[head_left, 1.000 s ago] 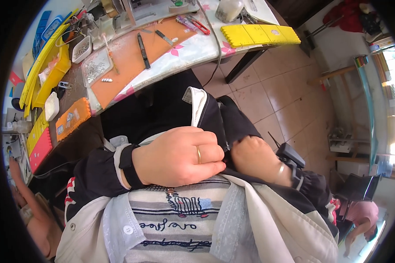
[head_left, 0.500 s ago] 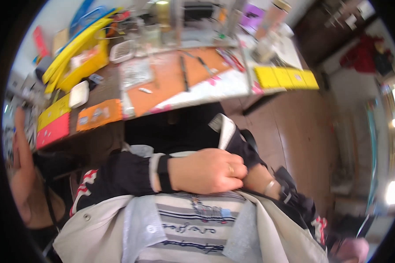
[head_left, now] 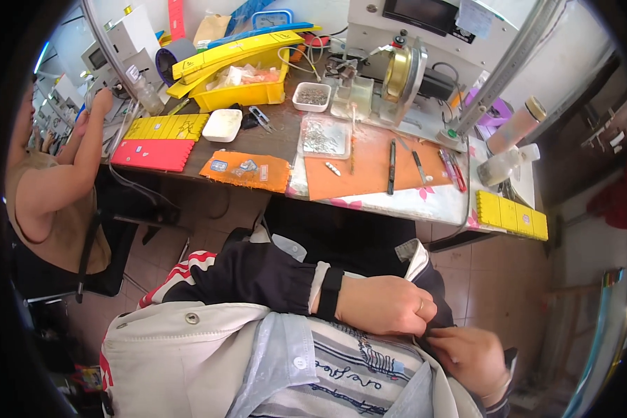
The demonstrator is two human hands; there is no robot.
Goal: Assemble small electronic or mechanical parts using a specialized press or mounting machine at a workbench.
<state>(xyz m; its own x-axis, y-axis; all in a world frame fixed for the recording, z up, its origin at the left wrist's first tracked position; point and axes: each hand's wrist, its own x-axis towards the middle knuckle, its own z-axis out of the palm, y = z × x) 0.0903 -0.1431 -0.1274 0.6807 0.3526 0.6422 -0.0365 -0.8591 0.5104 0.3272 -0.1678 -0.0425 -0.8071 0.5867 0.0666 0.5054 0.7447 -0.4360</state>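
My left hand (head_left: 383, 304) lies across my waist, curled into a closed shape, with a ring on one finger and a black band on the wrist. Close to its right, my right hand (head_left: 471, 357) has its fingers bent and pressed together at the right edge of my open beige jacket (head_left: 181, 348). Dark cloth shows between the two hands; what the fingers hold is hidden. Under the jacket is a grey striped shirt (head_left: 345, 369) with dark stitched lettering. My dark sleeve (head_left: 258, 279) has red and white stripes.
Ahead stands a workbench with an orange mat (head_left: 369, 177), a black pen (head_left: 391, 167), a tray of small parts (head_left: 325, 137), a white box (head_left: 222, 125) and a yellow bin (head_left: 244, 94). A machine with a gold wheel (head_left: 397, 73) is behind. Someone (head_left: 56, 188) sits at the left.
The view has swung, so the bench and my body sit further right and lower. My right hand has come out from beneath my left and now lies beside it.
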